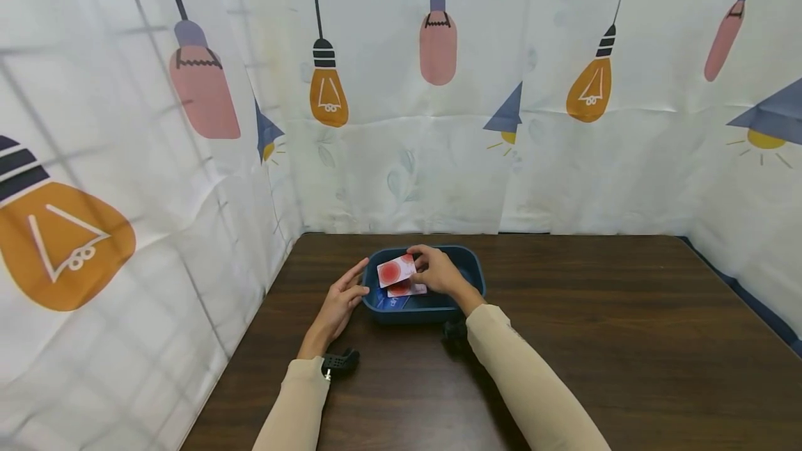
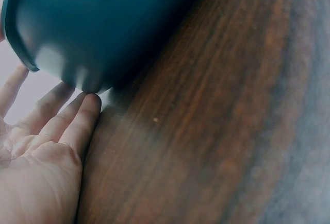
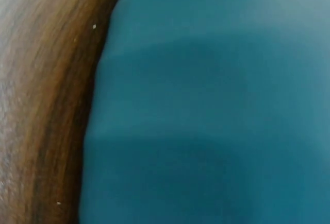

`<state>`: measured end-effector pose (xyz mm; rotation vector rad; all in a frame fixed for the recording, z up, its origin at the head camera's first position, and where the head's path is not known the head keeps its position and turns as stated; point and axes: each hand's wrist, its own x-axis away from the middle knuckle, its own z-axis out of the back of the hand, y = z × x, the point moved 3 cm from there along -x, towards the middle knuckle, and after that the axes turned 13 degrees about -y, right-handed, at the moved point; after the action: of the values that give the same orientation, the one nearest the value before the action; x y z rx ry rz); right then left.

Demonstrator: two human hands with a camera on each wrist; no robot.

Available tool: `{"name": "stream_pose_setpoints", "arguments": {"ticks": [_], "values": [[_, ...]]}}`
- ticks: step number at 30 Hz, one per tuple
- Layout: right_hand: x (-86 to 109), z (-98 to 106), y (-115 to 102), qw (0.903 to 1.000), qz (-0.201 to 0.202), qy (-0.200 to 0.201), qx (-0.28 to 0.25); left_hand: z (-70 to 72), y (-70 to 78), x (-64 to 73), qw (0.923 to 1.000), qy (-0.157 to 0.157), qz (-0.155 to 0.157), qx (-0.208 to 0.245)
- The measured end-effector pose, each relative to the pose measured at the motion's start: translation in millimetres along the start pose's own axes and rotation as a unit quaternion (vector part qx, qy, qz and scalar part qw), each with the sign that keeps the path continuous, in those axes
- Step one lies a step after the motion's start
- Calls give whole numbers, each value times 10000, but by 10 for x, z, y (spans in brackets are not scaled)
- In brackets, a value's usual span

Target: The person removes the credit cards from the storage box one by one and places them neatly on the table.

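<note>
A dark blue rectangular bin (image 1: 471,264) stands on the table. Over its left half, my right hand (image 1: 441,272) pinches a white card with a red circle (image 1: 390,272) by its right end. Beneath that lies another red-and-white card (image 1: 401,290), partly covered, and a blue card (image 1: 392,303) rests lower in the bin. My left hand (image 1: 337,307) is at the bin's left end, fingers extended. In the left wrist view, its fingertips (image 2: 92,103) touch the bin's outer wall (image 2: 108,28). The right wrist view holds only the bin's wall (image 3: 206,100) and wood; the hand is hidden there.
The dark brown wooden table (image 1: 601,339) spreads well to the right of the bin. A white curtain (image 1: 401,179) printed with lamps hangs behind and along the sides. Dark wrist devices sit on both wrists, the left one (image 1: 341,361) near the tabletop.
</note>
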<state>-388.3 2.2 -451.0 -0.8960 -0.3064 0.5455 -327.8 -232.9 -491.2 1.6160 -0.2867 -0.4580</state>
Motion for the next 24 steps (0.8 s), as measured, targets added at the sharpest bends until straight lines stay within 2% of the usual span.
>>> {"name": "stream_pose_setpoints", "arguments": {"ticks": [6,24], "values": [[45,68,3,9987,233,151,-438,-1,5,-5,10000,40,-10,14],[449,510,-30,9891,930,630,-952,2,-5,5,10000,65,10,62]]}}
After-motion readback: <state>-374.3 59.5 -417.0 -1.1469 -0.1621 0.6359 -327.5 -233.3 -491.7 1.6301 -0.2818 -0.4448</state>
